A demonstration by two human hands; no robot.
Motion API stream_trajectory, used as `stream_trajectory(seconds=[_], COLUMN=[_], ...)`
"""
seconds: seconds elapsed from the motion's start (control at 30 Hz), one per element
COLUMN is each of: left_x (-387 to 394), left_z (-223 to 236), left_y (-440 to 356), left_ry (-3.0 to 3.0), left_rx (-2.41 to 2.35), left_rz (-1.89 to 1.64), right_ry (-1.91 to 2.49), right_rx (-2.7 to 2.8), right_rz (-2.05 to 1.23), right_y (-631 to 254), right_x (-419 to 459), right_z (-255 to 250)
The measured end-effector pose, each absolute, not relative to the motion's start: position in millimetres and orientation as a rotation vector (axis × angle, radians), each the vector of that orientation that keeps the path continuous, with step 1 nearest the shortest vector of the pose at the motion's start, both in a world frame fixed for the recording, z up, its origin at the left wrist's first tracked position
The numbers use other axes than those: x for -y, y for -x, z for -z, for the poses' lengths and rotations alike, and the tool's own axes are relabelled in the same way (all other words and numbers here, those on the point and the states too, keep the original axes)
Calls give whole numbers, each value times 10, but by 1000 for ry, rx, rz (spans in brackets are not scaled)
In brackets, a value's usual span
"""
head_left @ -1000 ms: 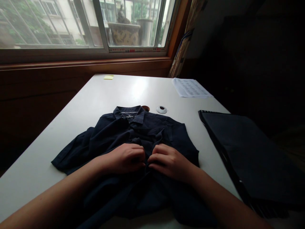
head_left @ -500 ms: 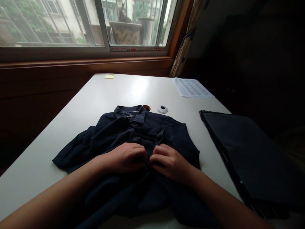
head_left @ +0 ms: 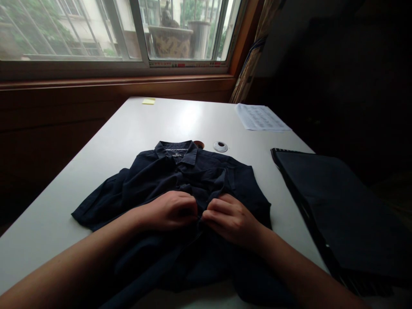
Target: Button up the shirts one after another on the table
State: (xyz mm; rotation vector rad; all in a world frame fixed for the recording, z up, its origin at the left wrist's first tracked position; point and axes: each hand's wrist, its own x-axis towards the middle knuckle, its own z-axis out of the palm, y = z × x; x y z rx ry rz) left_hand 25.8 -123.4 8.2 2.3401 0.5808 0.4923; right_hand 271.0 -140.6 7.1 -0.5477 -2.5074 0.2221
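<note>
A dark navy short-sleeved shirt (head_left: 144, 171) lies front up on the white table (head_left: 106, 137), its collar toward the window. Both hands meet over the middle of its front, fingertips close together at the front edges. My left hand (head_left: 175, 210) is closed with the fingers curled on the cloth. My right hand (head_left: 227, 216) pinches the cloth just to the right of it. Folds rise around the fingers. Any button between the fingertips is hidden. The lower part of the shirt spreads toward me beneath my forearms.
A dark folder-like item (head_left: 334, 206) with a striped edge lies at the right. Printed papers (head_left: 262, 117) rest at the far right corner, a yellow sticky note (head_left: 148, 101) at the far left. A round grommet cover (head_left: 220, 146) sits beyond the shirt, beside a round table hole (head_left: 200, 144).
My hands stay on the shirt front, with the fingertips drawn very slightly apart. The view has shifted a little; the shirt lies as before.
</note>
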Motion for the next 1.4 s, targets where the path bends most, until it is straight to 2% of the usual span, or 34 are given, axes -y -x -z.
stream_trajectory(seconds=[0.73, 0.97, 1.4], left_x=[1265, 1267, 1271], left_z=[-185, -97, -119], left_y=[-273, -278, -269], left_ry=[-2386, -2409, -2324], left_rx=[-487, -505, -532], left_rz=[-460, -530, -667], right_ry=[503, 559, 524], right_rx=[2383, 2358, 2371], right_rz=[-59, -130, -57], right_y=[-2741, -2711, -2650], right_x=[1478, 1477, 1534], right_z=[-133, -84, -153])
